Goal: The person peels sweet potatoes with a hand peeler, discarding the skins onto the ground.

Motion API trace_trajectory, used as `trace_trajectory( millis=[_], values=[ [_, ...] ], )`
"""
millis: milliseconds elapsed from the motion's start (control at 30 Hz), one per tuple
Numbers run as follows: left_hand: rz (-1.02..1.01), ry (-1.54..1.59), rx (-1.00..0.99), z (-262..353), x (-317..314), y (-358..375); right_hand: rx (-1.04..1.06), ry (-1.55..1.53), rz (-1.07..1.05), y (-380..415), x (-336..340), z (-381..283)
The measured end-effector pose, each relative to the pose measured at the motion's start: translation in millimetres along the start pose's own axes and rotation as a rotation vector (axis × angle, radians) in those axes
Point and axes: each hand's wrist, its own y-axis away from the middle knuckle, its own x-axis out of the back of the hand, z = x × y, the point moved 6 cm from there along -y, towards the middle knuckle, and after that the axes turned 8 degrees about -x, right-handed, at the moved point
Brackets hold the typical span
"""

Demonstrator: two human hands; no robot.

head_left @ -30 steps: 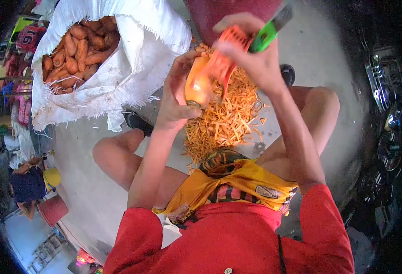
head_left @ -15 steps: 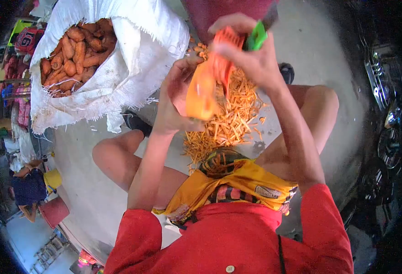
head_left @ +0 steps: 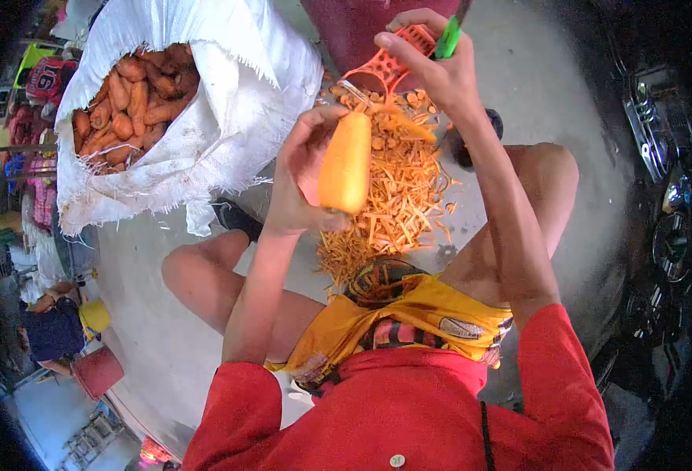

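Note:
My left hand (head_left: 295, 177) is closed around a peeled orange carrot (head_left: 344, 165), gripping it by its two ends. My right hand (head_left: 444, 74) grips an orange peeler (head_left: 393, 69), its blade just beyond the carrot's far end and apart from it. A knife with a green handle (head_left: 447, 39) is tucked in the same hand. A strip of peel (head_left: 405, 124) appears in the air near the peeler, blurred. Under both hands, a heap of carrot peelings (head_left: 401, 196) lies on the floor between my legs, with small cut carrot ends at its far side.
A white woven sack (head_left: 236, 145) full of unpeeled carrots (head_left: 138, 98) stands open at the far left. A dark red tub (head_left: 346, 35) is straight ahead. Motorbike parts (head_left: 648, 133) line the right edge. Another person (head_left: 51, 326) and a red bucket (head_left: 97, 370) are at the left.
My right hand has moved the peeler up and away from the carrot, which it overlapped before. The carrot stays in my left hand in about the same place.

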Motion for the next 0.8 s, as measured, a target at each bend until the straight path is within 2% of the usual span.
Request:
trace_trajectory(
  millis=[67,100,167,200,300,333,367,433,500,567,633,667,700,767,800],
  values=[
    [0.065,-0.021,0.017,-0.5,6.4,-2.9,0.108,-0.132,-0.047,5.3,-6.2,-14.6],
    [0.087,0.004,0.006,-4.2,11.8,-2.0,0.109,-0.137,-0.056,14.2,-13.7,-22.0],
    [0.109,0.027,-0.004,-6.1,16.8,-3.0,0.286,-0.027,-0.174,36.1,-35.8,-45.2],
    [0.095,0.071,0.004,-7.0,15.3,-2.4,0.299,-0.06,-0.157,35.9,-36.2,-43.9],
    [0.068,0.134,0.005,-8.3,7.8,3.7,0.165,-0.002,-0.032,7.2,-15.2,-2.5],
    [0.052,0.146,-0.016,-6.6,5.2,3.0,0.049,-0.022,-0.003,-1.0,-5.7,3.8],
    [0.034,0.157,-0.039,-4.1,3.5,1.4,0.057,-0.019,0.001,-1.4,-2.3,4.4],
    [0.06,0.153,-0.028,0.2,-1.9,-3.0,0.075,-0.201,0.043,2.9,-2.3,-9.1],
    [0.222,0.192,0.075,-6.4,5.3,-1.5,0.128,-0.202,-0.012,19.9,-16.9,-23.9],
    [0.226,0.137,0.022,-11.5,11.9,-0.7,0.251,0.004,-0.146,36.6,-33.7,-38.9],
    [0.057,0.209,-0.005,-11.3,7.2,8.8,0.2,-0.015,-0.121,23.8,-23.5,-28.5],
    [0.008,0.117,0.0,-11.9,10.3,9.8,0.099,-0.039,-0.063,10.3,-12.3,-12.0],
    [0.005,0.122,-0.001,-11.8,9.8,7.5,0.003,-0.061,-0.007,1.7,-4.6,-5.1],
    [0.063,0.152,0.022,-10.4,14.7,2.0,0.022,-0.145,-0.006,1.9,0.7,-3.6],
    [0.153,0.182,0.046,-2.1,8.2,-1.0,0.039,-0.233,-0.01,1.0,-0.3,-7.1]
  ],
)
